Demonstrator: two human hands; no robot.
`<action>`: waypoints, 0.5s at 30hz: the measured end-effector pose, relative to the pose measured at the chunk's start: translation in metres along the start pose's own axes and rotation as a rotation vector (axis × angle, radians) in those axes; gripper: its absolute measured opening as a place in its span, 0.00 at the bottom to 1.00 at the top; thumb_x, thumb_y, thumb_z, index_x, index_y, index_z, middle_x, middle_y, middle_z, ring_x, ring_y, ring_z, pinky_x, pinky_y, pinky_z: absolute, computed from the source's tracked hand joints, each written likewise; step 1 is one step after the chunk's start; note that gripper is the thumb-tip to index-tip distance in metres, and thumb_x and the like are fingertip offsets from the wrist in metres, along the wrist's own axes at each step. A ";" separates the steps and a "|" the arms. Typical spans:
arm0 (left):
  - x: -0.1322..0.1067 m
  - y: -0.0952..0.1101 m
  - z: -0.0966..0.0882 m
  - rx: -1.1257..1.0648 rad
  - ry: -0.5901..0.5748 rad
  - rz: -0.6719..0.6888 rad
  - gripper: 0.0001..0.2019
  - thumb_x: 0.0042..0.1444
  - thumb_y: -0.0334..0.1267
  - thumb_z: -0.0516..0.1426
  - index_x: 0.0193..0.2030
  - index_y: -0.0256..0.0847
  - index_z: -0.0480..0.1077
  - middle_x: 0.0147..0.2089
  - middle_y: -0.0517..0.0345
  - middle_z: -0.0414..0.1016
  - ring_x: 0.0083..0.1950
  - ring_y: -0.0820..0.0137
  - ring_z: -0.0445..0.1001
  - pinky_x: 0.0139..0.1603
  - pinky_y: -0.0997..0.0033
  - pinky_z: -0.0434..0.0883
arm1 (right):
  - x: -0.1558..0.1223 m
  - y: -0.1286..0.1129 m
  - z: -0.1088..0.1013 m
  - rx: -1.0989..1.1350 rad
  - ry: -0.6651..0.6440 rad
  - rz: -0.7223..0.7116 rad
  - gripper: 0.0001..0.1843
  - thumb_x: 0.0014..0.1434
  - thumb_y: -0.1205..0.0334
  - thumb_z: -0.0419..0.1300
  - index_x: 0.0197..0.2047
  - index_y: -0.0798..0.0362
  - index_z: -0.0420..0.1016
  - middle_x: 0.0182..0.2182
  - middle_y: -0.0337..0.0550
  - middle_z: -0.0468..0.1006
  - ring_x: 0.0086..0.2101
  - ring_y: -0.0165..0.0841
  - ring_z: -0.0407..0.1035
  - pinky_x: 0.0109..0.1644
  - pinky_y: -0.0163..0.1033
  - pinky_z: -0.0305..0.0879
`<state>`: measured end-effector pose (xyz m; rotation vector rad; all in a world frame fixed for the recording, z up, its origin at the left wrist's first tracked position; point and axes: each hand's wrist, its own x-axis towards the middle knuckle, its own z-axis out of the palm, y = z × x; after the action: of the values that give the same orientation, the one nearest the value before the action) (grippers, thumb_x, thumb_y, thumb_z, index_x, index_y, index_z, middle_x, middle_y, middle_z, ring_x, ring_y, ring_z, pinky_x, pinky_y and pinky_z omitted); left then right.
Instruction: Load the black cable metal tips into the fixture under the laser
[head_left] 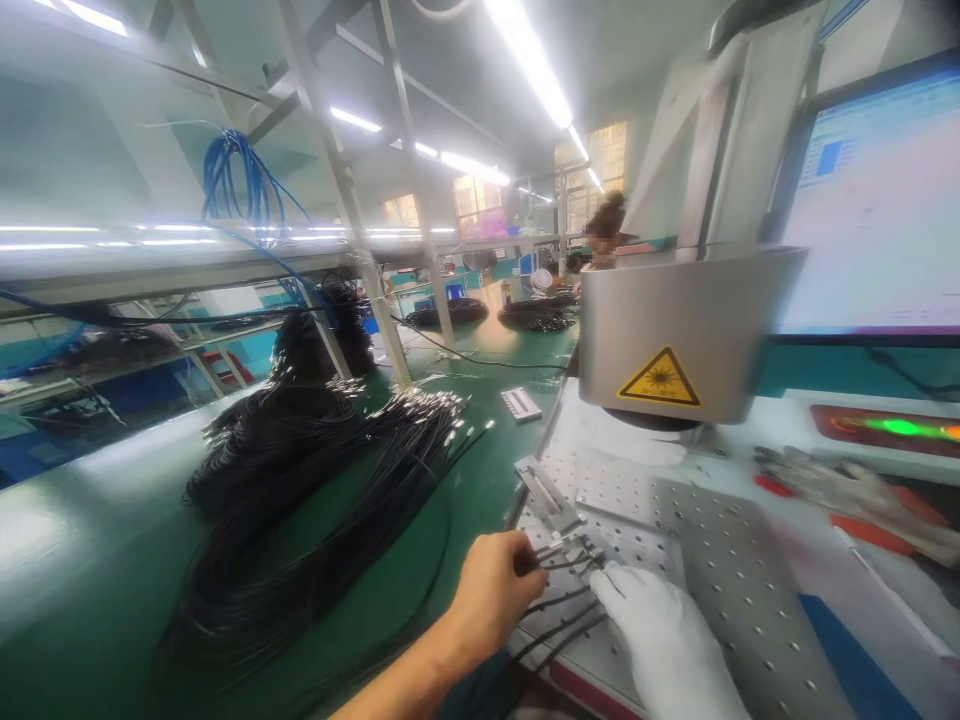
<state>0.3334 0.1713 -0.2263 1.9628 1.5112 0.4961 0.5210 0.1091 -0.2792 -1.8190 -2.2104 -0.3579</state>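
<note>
At the near left corner of the perforated plate [720,560], both hands work on a small fan of thin black cables [559,600] whose ends lie side by side against a metal fixture [551,500]. The left hand [491,590], bare, is curled closed with thumb and fingers pinching the cables just where they cross the plate's left edge. The right hand [664,635], in a white glove, lies flat with fingers pressed together, its fingertips holding the cable ends down on the plate.

Directly above the far part of the plate hangs the laser head [682,330], marked with a yellow warning triangle. Both hands sit just short of the area beneath it, so fingers on the plate could be hit if the beam fires; the likely cause would be triggering the machine before the hands are clear.

A second risk is misalignment: the cables trail off the plate's left edge toward the big black cable bundle [300,490] on the green bench [82,560], and their weight or a snag could drag the ends out of line. The picture is blurred, so how firmly the ends seat in the fixture cannot be told.
</note>
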 end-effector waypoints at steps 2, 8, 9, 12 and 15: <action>-0.005 0.000 0.003 0.126 0.010 0.016 0.04 0.47 0.33 0.56 0.24 0.41 0.65 0.25 0.63 0.68 0.28 0.74 0.62 0.31 0.72 0.54 | -0.001 -0.001 -0.002 -0.020 0.056 0.007 0.28 0.51 0.82 0.48 0.45 0.48 0.80 0.45 0.44 0.79 0.43 0.36 0.73 0.43 0.36 0.69; -0.013 0.000 0.010 0.427 -0.024 0.125 0.06 0.52 0.32 0.51 0.27 0.42 0.66 0.35 0.56 0.77 0.35 0.68 0.71 0.34 0.68 0.53 | 0.000 0.000 0.002 0.026 0.072 0.007 0.26 0.53 0.82 0.49 0.43 0.48 0.80 0.44 0.43 0.79 0.41 0.37 0.73 0.42 0.36 0.69; -0.013 0.001 0.009 0.448 -0.034 0.123 0.06 0.51 0.32 0.50 0.27 0.42 0.66 0.35 0.55 0.78 0.36 0.68 0.72 0.33 0.67 0.52 | 0.000 0.000 0.003 0.026 0.056 0.008 0.27 0.52 0.83 0.50 0.44 0.48 0.80 0.44 0.43 0.79 0.41 0.37 0.73 0.42 0.36 0.69; -0.010 0.006 0.006 0.451 -0.070 0.095 0.06 0.51 0.34 0.51 0.25 0.41 0.65 0.34 0.54 0.78 0.35 0.67 0.74 0.32 0.67 0.52 | 0.000 0.002 0.006 0.016 0.015 -0.006 0.29 0.50 0.83 0.51 0.48 0.49 0.79 0.48 0.44 0.78 0.44 0.37 0.73 0.44 0.36 0.70; -0.007 0.007 0.002 0.440 -0.086 0.077 0.06 0.50 0.35 0.52 0.23 0.41 0.65 0.32 0.53 0.78 0.34 0.67 0.74 0.31 0.67 0.52 | -0.002 0.002 0.004 0.015 -0.003 -0.010 0.30 0.50 0.82 0.51 0.50 0.49 0.79 0.51 0.44 0.77 0.46 0.37 0.72 0.48 0.36 0.70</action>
<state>0.3380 0.1634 -0.2230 2.3472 1.5939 0.1096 0.5227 0.1095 -0.2836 -1.8028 -2.2192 -0.3397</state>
